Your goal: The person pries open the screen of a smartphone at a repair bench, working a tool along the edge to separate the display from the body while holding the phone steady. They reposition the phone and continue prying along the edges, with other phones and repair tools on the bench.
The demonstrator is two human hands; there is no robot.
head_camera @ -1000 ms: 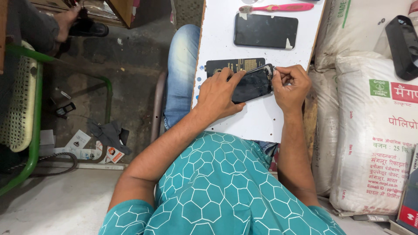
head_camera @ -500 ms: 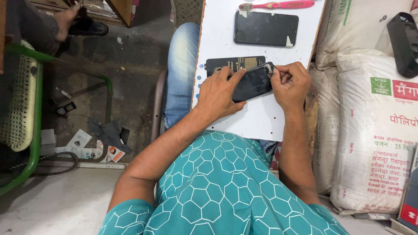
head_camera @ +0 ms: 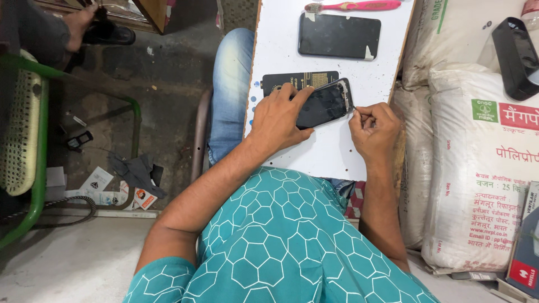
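A black smartphone [head_camera: 327, 103] lies tilted on a white board [head_camera: 331, 151] across my lap. My left hand [head_camera: 281, 119] presses down on the phone's left part, fingers spread over it. At the phone's right edge my right hand [head_camera: 373, 128] pinches a thin tool against the rim; the tool itself is too small to make out. Under the phone lies a black back cover with gold print [head_camera: 297, 82].
A second black phone [head_camera: 338, 36] and a pink toothbrush [head_camera: 359, 6] lie at the board's far end. White printed sacks [head_camera: 483, 168] stand on the right with a black case [head_camera: 516, 53] on top. A green chair [head_camera: 33, 140], paper scraps and another person's foot are at left.
My right hand has slid from the phone's top right corner down along its right edge. The left hand stays pressed on the phone.
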